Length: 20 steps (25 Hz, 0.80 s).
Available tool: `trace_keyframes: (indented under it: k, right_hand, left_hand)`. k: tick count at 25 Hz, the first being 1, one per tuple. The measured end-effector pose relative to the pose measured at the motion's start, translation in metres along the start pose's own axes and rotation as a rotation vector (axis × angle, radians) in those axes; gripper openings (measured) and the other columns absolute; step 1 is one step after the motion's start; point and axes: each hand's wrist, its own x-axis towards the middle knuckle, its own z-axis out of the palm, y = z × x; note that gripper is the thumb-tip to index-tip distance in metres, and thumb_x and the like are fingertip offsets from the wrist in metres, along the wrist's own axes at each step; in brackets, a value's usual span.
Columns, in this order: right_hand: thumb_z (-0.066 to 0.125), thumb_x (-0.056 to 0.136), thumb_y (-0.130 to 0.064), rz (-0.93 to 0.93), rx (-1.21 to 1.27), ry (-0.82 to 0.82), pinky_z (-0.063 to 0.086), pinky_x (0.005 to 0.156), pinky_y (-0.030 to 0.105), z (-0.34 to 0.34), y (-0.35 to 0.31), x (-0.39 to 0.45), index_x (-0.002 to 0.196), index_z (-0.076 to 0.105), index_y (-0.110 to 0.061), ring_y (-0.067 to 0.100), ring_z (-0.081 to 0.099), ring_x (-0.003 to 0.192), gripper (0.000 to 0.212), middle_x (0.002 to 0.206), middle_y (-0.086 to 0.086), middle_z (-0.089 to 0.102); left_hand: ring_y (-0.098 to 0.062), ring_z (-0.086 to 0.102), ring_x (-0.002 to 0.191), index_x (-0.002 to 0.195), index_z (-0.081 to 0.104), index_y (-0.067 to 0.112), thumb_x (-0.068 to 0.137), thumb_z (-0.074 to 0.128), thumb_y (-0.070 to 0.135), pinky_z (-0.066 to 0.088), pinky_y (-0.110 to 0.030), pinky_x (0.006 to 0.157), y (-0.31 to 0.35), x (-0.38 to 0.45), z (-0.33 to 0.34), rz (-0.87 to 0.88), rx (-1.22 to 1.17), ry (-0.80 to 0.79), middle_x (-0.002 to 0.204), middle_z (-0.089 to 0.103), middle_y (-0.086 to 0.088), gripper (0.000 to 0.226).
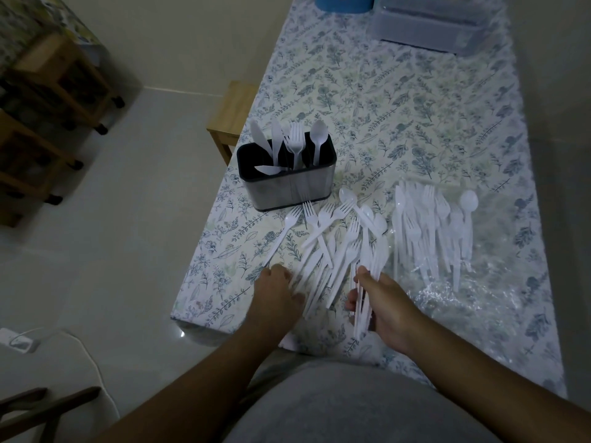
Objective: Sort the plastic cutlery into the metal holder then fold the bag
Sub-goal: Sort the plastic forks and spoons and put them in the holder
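Loose cutlery (332, 247) crowded the worktop (415, 123) between the hands and the metal holder (287, 183) at eleven o'clock. The bag (435, 238) filled the one o'clock side. Beyond them, open worktop ran clear toward a clear container (428, 27) at twelve.

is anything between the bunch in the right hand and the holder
Only loose cutlery, lying flat on the table between the right hand with its bunch and the holder. A lifted carry passes over it. The holder's top is open, though pieces already stand in it.
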Motion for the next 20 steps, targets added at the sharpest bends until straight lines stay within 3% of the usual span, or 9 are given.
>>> trace_keyframes:
  k: [2, 4, 9, 14, 18, 20]
  right_hand:
    - [0.052, 0.103, -0.039, -0.009, -0.02, -0.027, 0.04, 0.048, 0.029, 0.002, 0.003, 0.0, 0.117, 0.058, -0.013, 0.015, 0.045, 0.054, 0.029, 0.073, 0.005, 0.051]
    - [0.055, 0.102, -0.039, -0.049, -0.09, -0.047, 0.033, 0.046, 0.027, 0.002, 0.003, 0.0, 0.116, 0.059, -0.014, 0.013, 0.035, 0.054, 0.029, 0.074, 0.003, 0.044]
    - [0.067, 0.096, -0.027, -0.051, -0.091, -0.041, 0.031, 0.047, 0.027, 0.002, -0.001, 0.001, 0.105, 0.067, -0.015, 0.014, 0.035, 0.054, 0.015, 0.065, -0.001, 0.039]
    - [0.072, 0.093, -0.028, -0.051, -0.047, -0.061, 0.034, 0.047, 0.029, 0.003, 0.0, 0.001, 0.098, 0.067, -0.014, 0.014, 0.034, 0.049, 0.016, 0.061, -0.001, 0.041]
    - [0.07, 0.095, -0.024, -0.003, -0.019, -0.157, 0.036, 0.047, 0.028, 0.007, -0.004, -0.005, 0.096, 0.068, -0.005, 0.012, 0.053, 0.043, 0.02, 0.058, 0.003, 0.061]
    - [0.069, 0.095, -0.026, -0.012, -0.019, -0.149, 0.039, 0.049, 0.028, 0.008, -0.004, -0.007, 0.094, 0.067, -0.003, 0.018, 0.059, 0.051, 0.023, 0.07, 0.013, 0.065]
  left_hand:
    - [-0.014, 0.049, 0.088, 0.105, 0.055, 0.013, 0.089, 0.071, 0.026, 0.039, -0.023, 0.072, -0.003, 0.0, 0.004, 0.036, 0.099, -0.005, 0.1, 0.052, -0.002, 0.026]
    - [-0.014, 0.053, 0.084, 0.101, 0.056, 0.013, 0.094, 0.063, 0.025, 0.039, -0.024, 0.07, 0.0, 0.001, 0.004, 0.059, 0.15, 0.001, 0.097, 0.058, -0.002, 0.016]
    - [-0.01, 0.054, 0.072, 0.098, 0.06, 0.013, 0.098, 0.056, 0.022, 0.04, -0.021, 0.06, 0.009, 0.001, -0.007, 0.028, 0.116, -0.059, 0.086, 0.061, 0.001, 0.01]
    - [-0.009, 0.062, 0.063, 0.093, 0.07, 0.013, 0.094, 0.063, 0.021, 0.052, -0.023, 0.06, 0.035, -0.017, -0.007, -0.132, -0.376, -0.204, 0.075, 0.07, 0.0, 0.01]
    - [-0.011, 0.062, 0.06, 0.093, 0.068, 0.007, 0.093, 0.063, 0.017, 0.054, -0.03, 0.067, 0.055, -0.028, -0.002, -0.121, -0.555, -0.308, 0.069, 0.07, -0.002, 0.012]
    - [-0.013, 0.064, 0.061, 0.094, 0.066, 0.006, 0.093, 0.063, 0.017, 0.056, -0.033, 0.068, 0.058, -0.028, -0.001, -0.126, -0.608, -0.309, 0.069, 0.071, -0.004, 0.011]
